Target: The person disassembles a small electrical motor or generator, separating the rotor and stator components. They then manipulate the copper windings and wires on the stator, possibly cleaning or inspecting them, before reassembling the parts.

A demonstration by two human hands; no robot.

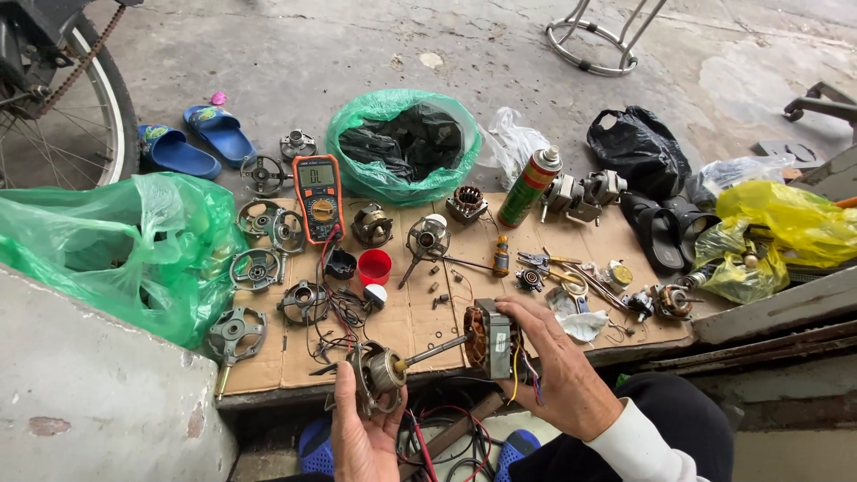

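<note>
the left hand (361,437) grips a motor rotor (382,373) by its housing, its steel shaft pointing toward the right hand. the right hand (558,370) is closed around a motor stator (489,339) with copper windings and coloured wires, held just beside the shaft tip. beyond both hands lies a sheet of cardboard (420,312) strewn with parts: a red cap (374,266) ahead of the left hand, an orange multimeter (319,196) farther out, a green spray can (529,187) beyond the right hand.
</note>
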